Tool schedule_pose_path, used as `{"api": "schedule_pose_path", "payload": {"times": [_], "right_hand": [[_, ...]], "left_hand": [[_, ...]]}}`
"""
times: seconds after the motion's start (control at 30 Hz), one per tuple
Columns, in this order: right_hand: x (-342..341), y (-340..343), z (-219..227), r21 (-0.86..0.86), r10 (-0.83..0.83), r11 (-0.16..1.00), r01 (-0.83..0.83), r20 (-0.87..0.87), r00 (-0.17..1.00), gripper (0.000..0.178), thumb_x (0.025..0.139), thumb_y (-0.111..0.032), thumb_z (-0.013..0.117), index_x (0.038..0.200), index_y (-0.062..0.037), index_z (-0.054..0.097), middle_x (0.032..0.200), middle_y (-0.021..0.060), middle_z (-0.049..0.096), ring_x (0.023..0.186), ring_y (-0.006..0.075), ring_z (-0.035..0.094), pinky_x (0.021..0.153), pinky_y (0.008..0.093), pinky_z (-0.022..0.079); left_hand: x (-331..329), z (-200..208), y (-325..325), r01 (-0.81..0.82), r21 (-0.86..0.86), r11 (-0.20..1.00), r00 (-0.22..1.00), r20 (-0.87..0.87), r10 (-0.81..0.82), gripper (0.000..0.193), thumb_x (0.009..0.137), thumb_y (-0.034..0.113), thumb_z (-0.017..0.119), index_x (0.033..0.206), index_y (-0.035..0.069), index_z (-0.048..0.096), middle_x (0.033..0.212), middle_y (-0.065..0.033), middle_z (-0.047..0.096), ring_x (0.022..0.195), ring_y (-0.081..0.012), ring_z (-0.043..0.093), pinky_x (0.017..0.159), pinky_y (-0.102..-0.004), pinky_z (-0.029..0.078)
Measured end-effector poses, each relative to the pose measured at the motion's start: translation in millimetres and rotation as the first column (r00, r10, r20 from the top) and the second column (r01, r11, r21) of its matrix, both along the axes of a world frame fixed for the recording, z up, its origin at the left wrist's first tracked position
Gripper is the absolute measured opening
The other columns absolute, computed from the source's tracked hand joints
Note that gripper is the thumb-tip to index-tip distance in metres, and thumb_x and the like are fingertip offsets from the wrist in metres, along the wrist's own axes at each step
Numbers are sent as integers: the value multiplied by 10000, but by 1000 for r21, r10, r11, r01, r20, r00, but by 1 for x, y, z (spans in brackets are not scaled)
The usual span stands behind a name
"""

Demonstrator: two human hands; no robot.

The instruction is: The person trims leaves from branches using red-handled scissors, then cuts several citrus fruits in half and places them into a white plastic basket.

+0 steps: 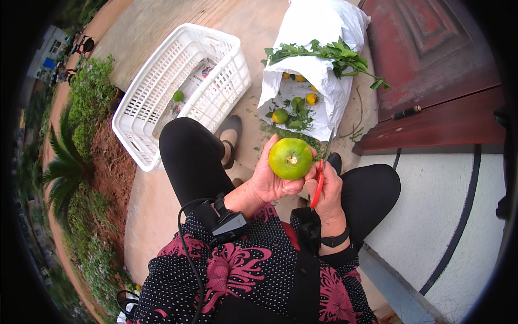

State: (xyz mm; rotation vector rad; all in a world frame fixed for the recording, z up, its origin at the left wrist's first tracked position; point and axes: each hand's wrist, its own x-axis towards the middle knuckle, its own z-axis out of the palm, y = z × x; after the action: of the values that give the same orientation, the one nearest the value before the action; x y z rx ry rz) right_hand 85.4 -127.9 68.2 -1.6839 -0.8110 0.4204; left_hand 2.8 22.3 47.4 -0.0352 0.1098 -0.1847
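My left hand (pixel 260 181) cups a green citrus fruit (pixel 286 166) from below and the side, with the pale stem end facing up. Close to its right, my right hand (pixel 330 197) is closed around red-handled scissors (pixel 318 189), whose thin blade points away from me. Some fingers of the right hand come near or against the fruit; exact contact is hidden. Beyond the hands lies an open white sack (pixel 318 27) with yellow and green citrus inside, among them a green-orange one (pixel 279 116) near its mouth. A leafy branch (pixel 324 51) rests across the sack.
A white plastic crate (pixel 231 73) stands ahead on the left, lined with printed paper and holding a small green fruit (pixel 178 96). A dark red door (pixel 426 59) and a white wall (pixel 415 194) border the right. Plants (pixel 89 102) grow along the left. My knees flank my hands.
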Motion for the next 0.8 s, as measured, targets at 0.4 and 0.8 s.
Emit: {"api": "schedule_pose_path", "payload": {"times": [0.4,0.8], "right_hand": [[-7,6,-9,119,-35,992,42,-57,998,492,865,-454,736,934,-5,548,726,41,599,624,124,574,589,264,477],[-7,9,-10,129,-41,990,50,-68,997,441,929,-424,657,967,3,553,738,32,572,610,116,542,576,261,458]], "left_hand": [[-4,-2,4,11,-11,1000,998,55,-10,892,877,788,347,1350,41,460,1060,-204,641,581,-236,546,492,-287,433],[-5,7,3,-60,201,978,998,24,56,956,799,806,490,1352,30,416,1032,-192,602,617,-198,512,525,-270,420]]}}
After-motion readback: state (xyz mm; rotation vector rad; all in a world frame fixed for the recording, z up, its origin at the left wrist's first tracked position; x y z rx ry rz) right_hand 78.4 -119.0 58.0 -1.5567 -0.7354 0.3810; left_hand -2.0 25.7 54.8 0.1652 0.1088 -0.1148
